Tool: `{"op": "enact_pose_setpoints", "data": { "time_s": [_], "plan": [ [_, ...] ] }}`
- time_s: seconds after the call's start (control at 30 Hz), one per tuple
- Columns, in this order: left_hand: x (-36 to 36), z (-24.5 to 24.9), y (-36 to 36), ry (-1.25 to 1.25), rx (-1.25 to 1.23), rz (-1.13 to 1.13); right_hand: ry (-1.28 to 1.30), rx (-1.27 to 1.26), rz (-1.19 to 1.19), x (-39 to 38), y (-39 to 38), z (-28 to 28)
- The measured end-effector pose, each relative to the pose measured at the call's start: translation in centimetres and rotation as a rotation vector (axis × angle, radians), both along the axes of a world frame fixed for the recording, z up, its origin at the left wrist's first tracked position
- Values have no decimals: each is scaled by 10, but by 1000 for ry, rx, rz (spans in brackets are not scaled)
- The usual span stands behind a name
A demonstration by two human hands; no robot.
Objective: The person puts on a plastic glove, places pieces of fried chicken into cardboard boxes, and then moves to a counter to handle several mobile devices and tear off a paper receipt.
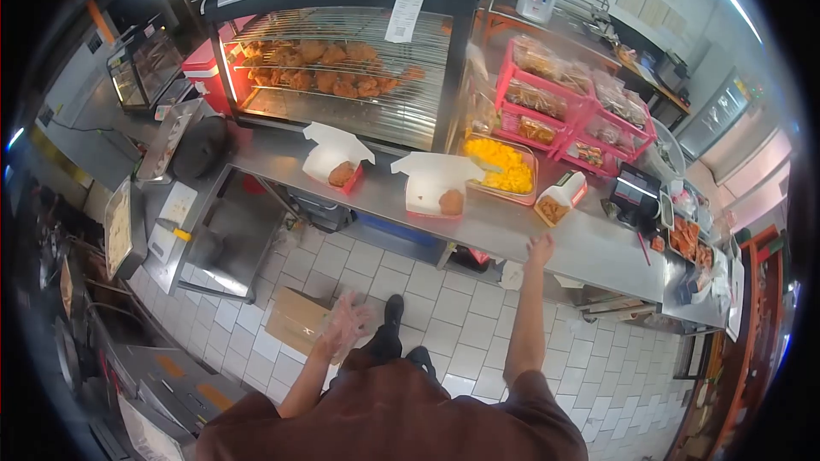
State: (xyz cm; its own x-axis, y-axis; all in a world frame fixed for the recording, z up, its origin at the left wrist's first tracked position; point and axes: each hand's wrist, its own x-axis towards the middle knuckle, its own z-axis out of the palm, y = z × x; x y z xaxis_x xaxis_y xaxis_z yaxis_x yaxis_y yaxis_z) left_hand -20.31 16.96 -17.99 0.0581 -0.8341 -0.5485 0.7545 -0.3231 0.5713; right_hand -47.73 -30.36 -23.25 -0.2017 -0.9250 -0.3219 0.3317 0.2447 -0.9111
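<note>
My left hand [346,322], in a clear plastic glove, hangs low over the floor with its fingers apart and nothing in it. My right hand [540,249] is bare and reaches to the counter's front edge, its fingers loosely spread and holding nothing I can see. Just beyond it stands a small open carton [553,207] with fried pieces inside. Farther left on the counter sit two white-lidded open boxes, one box [423,195] with a piece of fried chicken [451,201], the other box [329,158] also with a fried chicken piece [342,174].
Behind the boxes, a glass warming cabinet [342,111] holds fried chicken on racks. A tray of yellow packets [502,166] and pink baskets [547,107] of wrapped goods stand along the steel counter [504,235]. A cardboard box [295,320] lies on the tiled floor near my feet.
</note>
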Motion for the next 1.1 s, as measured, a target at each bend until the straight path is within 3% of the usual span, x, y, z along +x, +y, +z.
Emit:
{"op": "enact_pose_setpoints", "data": {
  "time_s": [0.03,0.1,0.13,0.2,0.23,0.27,0.3,0.4,0.43,0.53,0.7,0.8,0.87,0.93,1.0,1.03,1.07,1.1],
  "plan": [
    [-1,-7,-10,-38,34,273,137,-56,127,17,22,7],
    [0,-17,-32,-154,65,717,100,-138,585,58,87,29],
    [4,-20,-48,-160,75,782,184,-182,818,83,131,62],
    [7,-22,-75,-131,74,831,-7,-430,1283,123,200,72],
    [9,-21,-89,-111,61,814,193,-496,1468,140,232,85],
    [12,-20,-106,-92,49,796,203,-481,1479,160,254,116],
    [17,-18,-122,-78,37,790,300,-666,1333,179,270,124],
    [48,-11,-171,-113,17,822,457,-519,1103,219,270,144],
    [63,-7,-188,-134,11,840,418,-583,1029,226,258,142],
    [92,1,-225,-200,10,861,530,-575,1088,240,226,136],
    [88,18,-244,-322,13,785,646,-733,921,266,209,142],
    [69,30,-246,-499,-16,654,716,-584,904,276,192,123],
    [56,36,-251,-876,-161,583,703,-533,819,281,174,104],
    [57,9,-252,-878,-90,346,697,-495,736,280,160,102],
    [56,35,-253,-803,-239,5,682,-417,688,266,144,99],
    [55,57,-246,-790,-348,-158,791,-701,529,256,125,42],
    [54,78,-239,-760,-452,-321,720,-620,328,252,112,29],
    [56,86,-233,-799,-660,-394,674,-766,243,230,105,60]
  ]
}}
